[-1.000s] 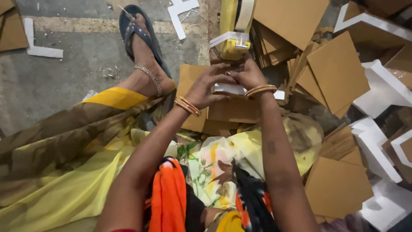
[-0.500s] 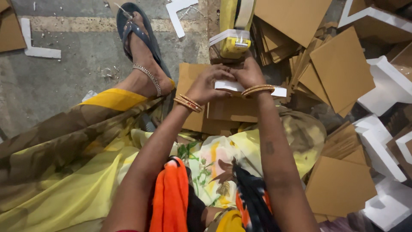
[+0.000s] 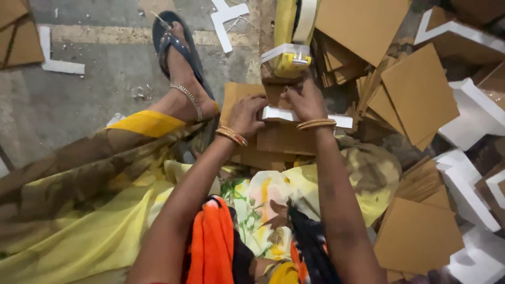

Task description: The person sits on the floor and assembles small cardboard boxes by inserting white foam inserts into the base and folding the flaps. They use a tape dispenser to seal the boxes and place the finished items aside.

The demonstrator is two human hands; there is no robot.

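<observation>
A long white foam strip (image 3: 307, 117) is lying flat across a brown cardboard sheet (image 3: 286, 138), just in front of the person's knees on the concrete floor (image 3: 79, 100). The strip is looking like a straight, square-edged bar, bright white on top, with its right end sticking out past the right wrist. The left hand (image 3: 248, 113) is curling over the strip's left end, fingers pressed down on it, so its grip is closing on the foam. The right hand (image 3: 305, 100) is resting on the strip's upper edge near the middle, fingers bent and pushing against it and the card behind; how firmly it is pinching is hard to tell. Both wrists are wearing gold bangles.

Judging from this, the person is seating the strip against the cardboard, lining up its edge. The next move is probably calling for steady, even pressure along the bar so it is staying straight and not snapping, since foam like this is likely brittle.

Just beyond the hands, a yellow tape dispenser (image 3: 288, 58) is standing upright. To the right, loose cardboard squares (image 3: 418, 92) and white foam corner pieces (image 3: 468, 179) are lying in heaps. To the left, a sandalled foot (image 3: 181, 68) with an anklet is resting on the floor, and yellow draped cloth (image 3: 79, 210) is covering the lap.
</observation>
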